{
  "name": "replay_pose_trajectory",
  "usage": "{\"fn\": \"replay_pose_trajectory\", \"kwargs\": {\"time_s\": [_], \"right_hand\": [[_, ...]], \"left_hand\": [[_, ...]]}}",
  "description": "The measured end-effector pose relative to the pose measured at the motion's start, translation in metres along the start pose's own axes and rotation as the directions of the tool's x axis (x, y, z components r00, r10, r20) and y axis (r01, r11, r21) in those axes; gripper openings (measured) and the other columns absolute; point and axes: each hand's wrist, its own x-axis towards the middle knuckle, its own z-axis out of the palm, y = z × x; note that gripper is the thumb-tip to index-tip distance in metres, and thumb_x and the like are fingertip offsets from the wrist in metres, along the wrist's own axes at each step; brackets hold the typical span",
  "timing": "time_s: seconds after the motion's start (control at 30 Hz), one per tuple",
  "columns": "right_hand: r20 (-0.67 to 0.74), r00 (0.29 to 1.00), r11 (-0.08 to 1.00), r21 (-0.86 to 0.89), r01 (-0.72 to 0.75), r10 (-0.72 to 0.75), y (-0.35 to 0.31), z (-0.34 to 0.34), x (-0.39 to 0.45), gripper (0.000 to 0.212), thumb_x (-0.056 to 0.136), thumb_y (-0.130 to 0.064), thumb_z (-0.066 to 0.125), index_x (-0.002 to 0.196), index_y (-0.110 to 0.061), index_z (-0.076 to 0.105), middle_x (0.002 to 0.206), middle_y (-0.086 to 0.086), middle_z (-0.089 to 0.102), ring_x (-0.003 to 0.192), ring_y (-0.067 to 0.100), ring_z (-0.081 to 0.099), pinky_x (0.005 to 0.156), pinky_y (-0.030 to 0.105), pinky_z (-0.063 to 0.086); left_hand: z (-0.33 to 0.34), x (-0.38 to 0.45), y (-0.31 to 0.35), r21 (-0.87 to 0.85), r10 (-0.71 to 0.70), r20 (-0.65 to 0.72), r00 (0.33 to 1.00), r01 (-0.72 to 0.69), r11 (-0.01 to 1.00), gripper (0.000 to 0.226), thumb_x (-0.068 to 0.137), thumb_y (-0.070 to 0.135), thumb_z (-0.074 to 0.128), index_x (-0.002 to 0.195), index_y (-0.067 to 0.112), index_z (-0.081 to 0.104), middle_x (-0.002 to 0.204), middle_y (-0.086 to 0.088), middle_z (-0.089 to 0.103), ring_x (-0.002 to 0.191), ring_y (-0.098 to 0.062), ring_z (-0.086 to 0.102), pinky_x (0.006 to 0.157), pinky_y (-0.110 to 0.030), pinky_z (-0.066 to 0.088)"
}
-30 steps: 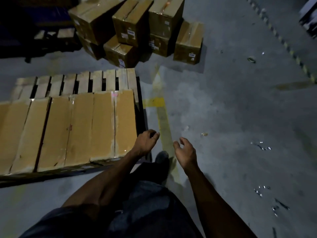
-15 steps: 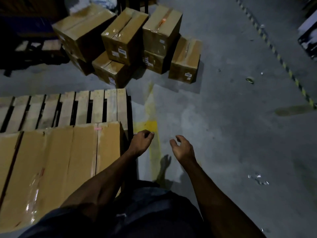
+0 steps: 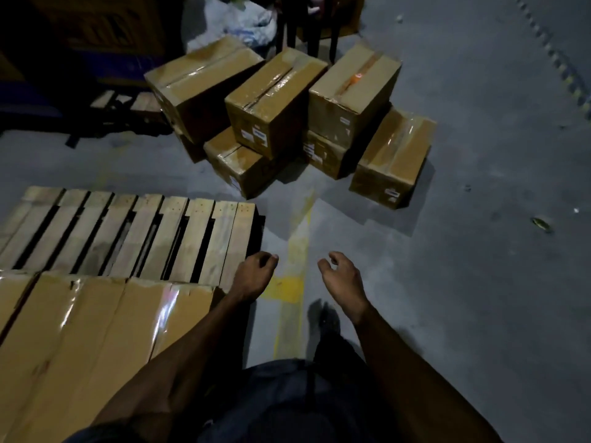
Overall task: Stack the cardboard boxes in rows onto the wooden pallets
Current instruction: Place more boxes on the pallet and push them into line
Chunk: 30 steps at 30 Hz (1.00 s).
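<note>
Seven boxes [image 3: 275, 103] sit in a loose heap on the grey floor [image 3: 463, 282] beyond the pallet [image 3: 134, 235], some stacked two high, all sealed along the top with clear tape. White labels show on several box sides, but their print is too small and blurred to read. One box bears an orange mark [image 3: 356, 79] on its tape. On the near half of the pallet lies a row of boxes [image 3: 80, 330], tops flush and taped; the far slats are bare. Just off the pallet's right corner hangs the left hand [image 3: 254, 276], fingers loosely curled, holding nothing. Right of it, above a yellow floor line [image 3: 292, 282], the right hand [image 3: 343, 281] is likewise loosely curled and holds nothing. Beyond the heap lie pale plastic bags [image 3: 243, 20]
</note>
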Motion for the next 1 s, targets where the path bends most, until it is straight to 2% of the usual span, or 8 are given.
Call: {"fn": "replay_pose_trajectory", "kwargs": {"time_s": [0.13,0.23,0.33,0.47,0.57,0.63,0.83,1.0], "right_hand": [[0.114,0.993,0.998,-0.055,0.025,-0.019,-0.036,-0.050,0.079,0.057,0.101,-0.044,0.050,0.151,-0.017,0.041,0.155,0.007,0.042,0.140,0.028,0.043,0.111,0.038,0.037],[0.150,0.988,0.995,-0.085,0.045,-0.032,-0.065,-0.090,0.134,0.057,0.101,-0.044,0.051,0.150,-0.017,0.042,0.155,0.007,0.043,0.139,0.029,0.043,0.112,0.038,0.037],[0.186,0.982,0.996,-0.078,0.038,-0.023,-0.084,-0.125,0.180,0.057,0.101,-0.043,0.050,0.151,-0.016,0.042,0.156,0.006,0.042,0.141,0.028,0.041,0.115,0.041,0.036],[0.107,0.994,0.996,-0.090,-0.025,0.034,-0.091,-0.158,0.240,0.057,0.102,-0.041,0.051,0.151,-0.013,0.042,0.156,0.008,0.042,0.142,0.029,0.040,0.115,0.039,0.034],[0.046,0.994,0.990,-0.110,-0.089,0.095,-0.092,-0.181,0.297,0.057,0.102,-0.039,0.052,0.150,-0.011,0.042,0.156,0.011,0.042,0.141,0.032,0.040,0.114,0.040,0.034],[-0.004,0.990,0.983,-0.114,-0.144,0.144,-0.100,-0.199,0.332,0.058,0.101,-0.041,0.054,0.149,-0.012,0.043,0.155,0.011,0.043,0.140,0.032,0.041,0.113,0.039,0.034],[-0.094,0.964,0.967,-0.033,-0.254,0.250,-0.136,-0.267,0.419,0.059,0.092,-0.047,0.057,0.144,-0.019,0.048,0.143,0.011,0.055,0.124,0.033,0.056,0.104,0.043,0.047],[-0.136,0.947,0.955,-0.017,-0.297,0.292,-0.155,-0.338,0.477,0.058,0.100,-0.036,0.059,0.147,-0.007,0.043,0.145,0.014,0.051,0.132,0.032,0.049,0.099,0.032,0.041]], "left_hand": [[-0.004,0.064,0.046,0.045,-0.095,-0.056,0.994,0.098,0.994,0.039,0.104,0.038,0.048,0.108,0.005,0.069,0.108,-0.017,0.070,0.100,-0.034,0.064,0.085,-0.038,0.049],[-0.010,0.111,0.084,0.047,-0.073,-0.072,0.995,0.076,0.996,0.039,0.104,0.040,0.046,0.099,0.005,0.064,0.101,-0.016,0.068,0.094,-0.036,0.064,0.079,-0.039,0.049],[-0.011,0.159,0.117,0.071,-0.054,-0.062,0.997,0.058,0.996,0.044,0.104,0.043,0.045,0.102,0.004,0.066,0.102,-0.016,0.068,0.093,-0.033,0.063,0.081,-0.040,0.049],[0.002,0.238,0.149,0.189,-0.052,0.020,0.998,0.047,0.981,0.055,0.096,0.056,0.036,0.099,0.007,0.063,0.095,-0.016,0.064,0.099,-0.037,0.064,0.078,-0.038,0.047],[0.018,0.308,0.169,0.342,-0.009,0.095,0.995,-0.024,0.939,0.056,0.103,0.048,0.042,0.139,0.007,0.054,0.138,-0.016,0.058,0.128,-0.034,0.054,0.101,-0.038,0.044],[0.027,0.356,0.186,0.445,0.044,0.159,0.986,-0.112,0.888,0.058,0.105,0.045,0.041,0.150,0.009,0.042,0.150,-0.014,0.048,0.134,-0.032,0.048,0.107,-0.038,0.041],[0.046,0.485,0.263,0.576,0.065,0.333,0.941,-0.257,0.776,0.062,0.103,0.047,0.039,0.153,0.011,0.033,0.154,-0.016,0.042,0.136,-0.034,0.045,0.109,-0.043,0.041],[0.067,0.561,0.335,0.541,0.121,0.387,0.914,-0.331,0.773,0.062,0.103,0.049,0.040,0.150,0.009,0.037,0.146,-0.018,0.050,0.130,-0.034,0.050,0.104,-0.043,0.045]]}}
